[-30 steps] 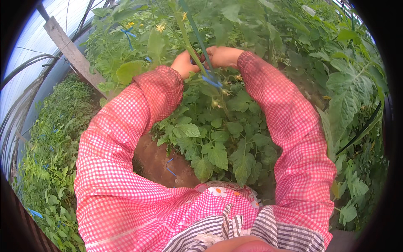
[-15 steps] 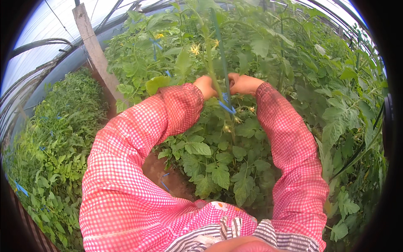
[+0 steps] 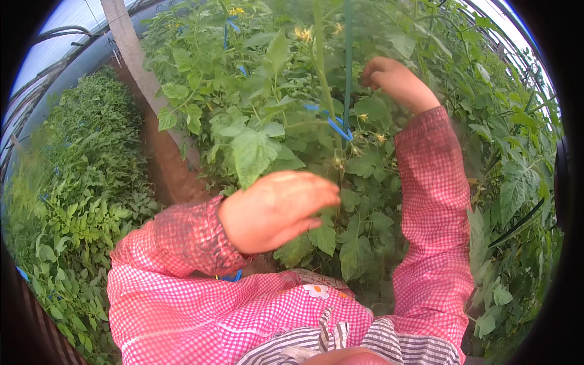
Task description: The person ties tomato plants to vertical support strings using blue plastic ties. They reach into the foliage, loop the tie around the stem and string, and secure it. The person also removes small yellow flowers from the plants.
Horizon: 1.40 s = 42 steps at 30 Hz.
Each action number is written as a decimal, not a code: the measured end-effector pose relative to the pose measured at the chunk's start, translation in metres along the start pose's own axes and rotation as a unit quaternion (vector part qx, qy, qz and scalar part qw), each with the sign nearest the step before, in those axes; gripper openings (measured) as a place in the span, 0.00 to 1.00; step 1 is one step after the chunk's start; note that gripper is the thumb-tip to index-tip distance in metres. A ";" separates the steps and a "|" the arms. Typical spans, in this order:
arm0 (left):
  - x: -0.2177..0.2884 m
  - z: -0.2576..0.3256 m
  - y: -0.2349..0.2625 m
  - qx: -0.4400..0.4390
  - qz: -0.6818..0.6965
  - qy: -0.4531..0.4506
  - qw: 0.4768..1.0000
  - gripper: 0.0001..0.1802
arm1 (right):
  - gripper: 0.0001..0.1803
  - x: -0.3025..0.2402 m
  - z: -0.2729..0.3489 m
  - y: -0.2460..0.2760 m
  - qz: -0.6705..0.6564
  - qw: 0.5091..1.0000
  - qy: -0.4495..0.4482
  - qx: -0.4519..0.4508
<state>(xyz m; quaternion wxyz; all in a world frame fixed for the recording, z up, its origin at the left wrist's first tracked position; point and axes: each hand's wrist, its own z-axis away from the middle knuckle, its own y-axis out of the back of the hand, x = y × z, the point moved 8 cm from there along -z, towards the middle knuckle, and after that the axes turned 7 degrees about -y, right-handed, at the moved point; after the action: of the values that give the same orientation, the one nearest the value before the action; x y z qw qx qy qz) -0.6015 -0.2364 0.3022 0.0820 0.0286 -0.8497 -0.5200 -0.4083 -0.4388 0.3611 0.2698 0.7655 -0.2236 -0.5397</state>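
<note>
My left hand (image 3: 277,210) hovers low in front of the plants, its back up, thumb and fingers stretched and slightly apart; nothing shows in it. My right hand (image 3: 392,82) is raised beside the green stake (image 3: 347,67), apart from it, with its fingers curled in. Whether anything small is inside them is hidden. Between and beyond my hands rises a thick tomato stem (image 3: 323,67) with yellow flowers (image 3: 303,34). A blue tie (image 3: 339,129) loops by the stem and stake. Below it hang a few small pale blossoms (image 3: 364,117).
Dense tomato foliage (image 3: 505,121) crowds the right side. A concrete post (image 3: 131,48) leans at the left, beside a strip of brown soil (image 3: 173,167). Another row of plants (image 3: 91,146) grows further left. More blue ties (image 3: 232,25) show among the leaves.
My left hand has left the stem and come down toward me, opening. My right hand has drawn away from the blue tie, up and to the right. The view has tilted down slightly.
</note>
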 end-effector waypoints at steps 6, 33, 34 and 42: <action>-0.054 0.198 -0.161 -0.105 0.184 0.300 0.930 0.20 | 0.11 -0.072 0.037 0.034 0.090 0.980 0.021 0.178; -0.081 0.372 -0.269 -0.119 0.353 0.447 0.813 0.15 | 0.08 -0.211 -0.058 -0.014 0.535 0.818 0.078 0.197; -0.083 0.373 -0.267 -0.128 0.342 0.447 0.816 0.15 | 0.05 -0.209 -0.060 -0.018 0.590 0.773 0.137 0.190; -0.089 0.380 -0.279 -0.137 0.312 0.428 0.837 0.15 | 0.09 -0.216 -0.053 0.032 0.482 0.776 0.253 0.320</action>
<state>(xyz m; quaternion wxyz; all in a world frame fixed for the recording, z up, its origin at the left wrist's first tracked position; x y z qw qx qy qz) -0.5885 -0.0182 -0.1248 0.5982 -0.0295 -0.6143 -0.5138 -0.4277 -0.3172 0.5487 0.2810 0.7089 -0.6464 -0.0239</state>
